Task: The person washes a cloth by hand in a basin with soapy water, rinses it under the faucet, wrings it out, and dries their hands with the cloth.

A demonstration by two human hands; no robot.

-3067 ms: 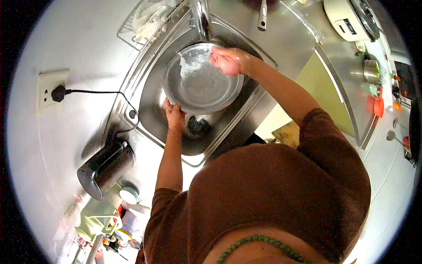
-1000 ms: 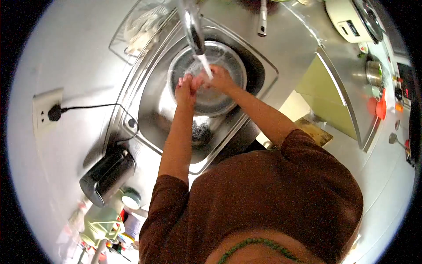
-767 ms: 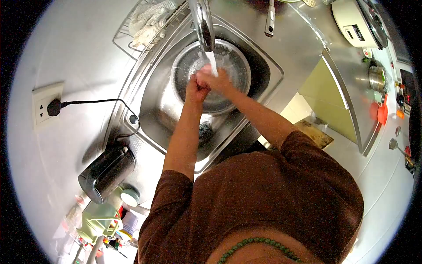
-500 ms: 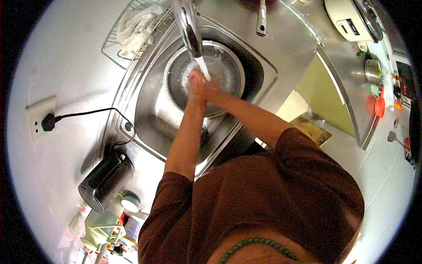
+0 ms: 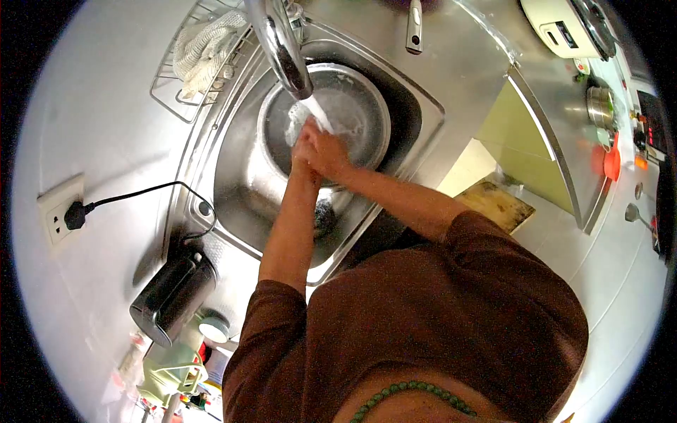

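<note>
Head view: left hand (image 5: 302, 151), right hand (image 5: 330, 153) together, basin (image 5: 363, 123) six o'clock; can't tell finger spread; water (image 5: 316, 113) hitting knuckles could splash.

Your left hand (image 5: 302, 153) and right hand (image 5: 329, 152) meet and overlap, finger positions unclear; your left forearm (image 5: 293, 225) reaches almost straight ahead while your right forearm (image 5: 405, 195) slants inward.

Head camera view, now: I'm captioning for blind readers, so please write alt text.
A bare left hand and right hand press together under water running from a chrome faucet, over a round metal basin in a stainless-steel sink. A black electric kettle stands beside the sink.
</note>
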